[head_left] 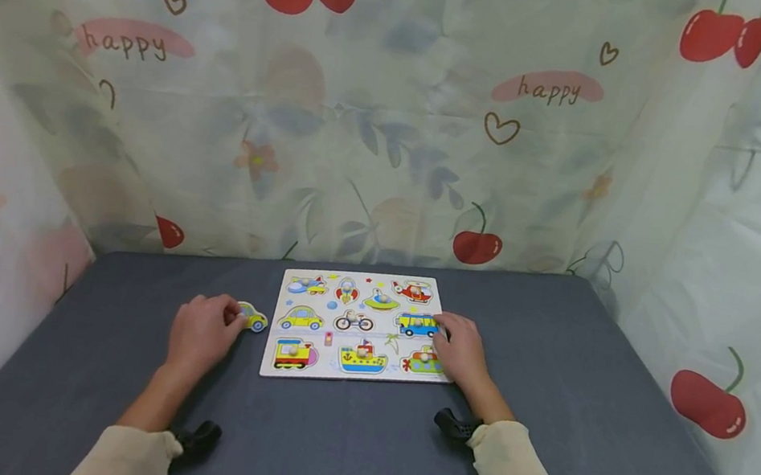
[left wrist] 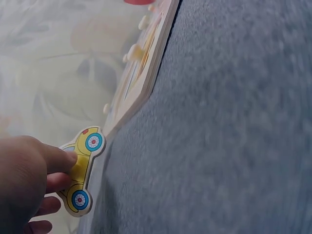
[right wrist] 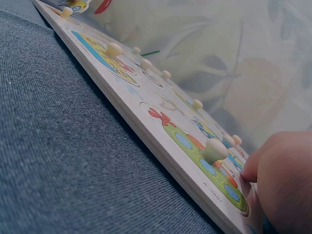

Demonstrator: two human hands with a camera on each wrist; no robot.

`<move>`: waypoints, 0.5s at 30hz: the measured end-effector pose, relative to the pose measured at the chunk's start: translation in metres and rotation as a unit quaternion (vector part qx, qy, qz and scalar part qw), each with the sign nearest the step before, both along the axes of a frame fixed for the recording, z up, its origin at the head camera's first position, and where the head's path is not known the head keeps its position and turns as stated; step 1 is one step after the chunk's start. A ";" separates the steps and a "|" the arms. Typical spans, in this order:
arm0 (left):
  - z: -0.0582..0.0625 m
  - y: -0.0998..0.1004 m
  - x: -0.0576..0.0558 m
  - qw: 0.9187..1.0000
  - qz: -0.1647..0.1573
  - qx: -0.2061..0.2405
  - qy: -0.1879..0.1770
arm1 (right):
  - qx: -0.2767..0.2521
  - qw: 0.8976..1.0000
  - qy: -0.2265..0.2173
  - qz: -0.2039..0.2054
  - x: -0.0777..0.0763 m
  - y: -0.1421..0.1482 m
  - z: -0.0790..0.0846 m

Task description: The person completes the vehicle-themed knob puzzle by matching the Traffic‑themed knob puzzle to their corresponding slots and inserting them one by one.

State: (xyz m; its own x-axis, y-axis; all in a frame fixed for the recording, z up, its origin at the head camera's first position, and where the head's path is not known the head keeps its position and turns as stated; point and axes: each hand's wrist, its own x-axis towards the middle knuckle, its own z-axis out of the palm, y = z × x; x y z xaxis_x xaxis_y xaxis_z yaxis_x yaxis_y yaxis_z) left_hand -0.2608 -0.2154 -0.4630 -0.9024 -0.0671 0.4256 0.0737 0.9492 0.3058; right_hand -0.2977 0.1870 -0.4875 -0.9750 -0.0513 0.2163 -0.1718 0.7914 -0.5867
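Note:
In the head view my left hand (head_left: 203, 330) is just left of the puzzle board (head_left: 324, 376). Its thumb and fingers pinch a yellow car puzzle piece (left wrist: 80, 168) with blue wheels, tilted on its side in the left wrist view. On the board, a matching car picture (head_left: 301, 318) shows no knob. My right hand (head_left: 462, 354) lies at the board's right edge, fingertips on its surface beside the blue bus piece (head_left: 416, 324). Close by is the green submarine piece (right wrist: 207, 158) with its round wooden knob.
More knobbed pieces sit in the board, among them a train (head_left: 293, 354), a ship (head_left: 363, 358) and a helicopter (head_left: 413, 291). The grey table (head_left: 336, 450) carries the board, and a cherry-patterned curtain (head_left: 398, 110) encloses the back and sides.

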 end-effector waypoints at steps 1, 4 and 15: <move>0.000 0.002 0.000 1.000 0.001 0.002 0.000 | 0.001 1.000 0.002 0.000 0.000 0.000 0.000; 0.002 0.007 -0.001 1.000 0.001 0.006 0.002 | -0.001 1.000 0.000 -0.002 0.000 0.000 0.001; 0.006 0.030 -0.008 1.000 -0.017 -0.010 0.013 | -0.001 1.000 -0.001 0.003 0.001 -0.001 0.002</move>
